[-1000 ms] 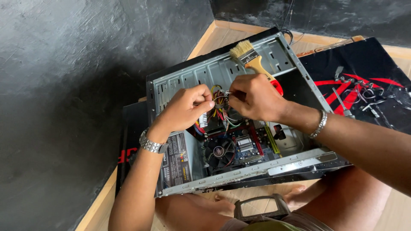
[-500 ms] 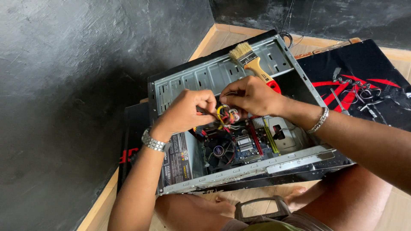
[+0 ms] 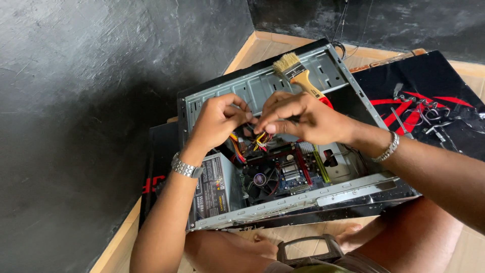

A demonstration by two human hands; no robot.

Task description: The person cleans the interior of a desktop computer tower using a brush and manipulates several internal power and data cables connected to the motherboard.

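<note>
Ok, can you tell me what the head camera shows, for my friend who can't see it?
Two hands, left and right, pinch a bunch of coloured wires over an open computer case. A paintbrush lies at the case's far side, and a fan sits on the board inside.

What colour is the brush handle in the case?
Light wooden tan, on the brush; head view shows it.

One computer case — one paintbrush, two hands.
</note>
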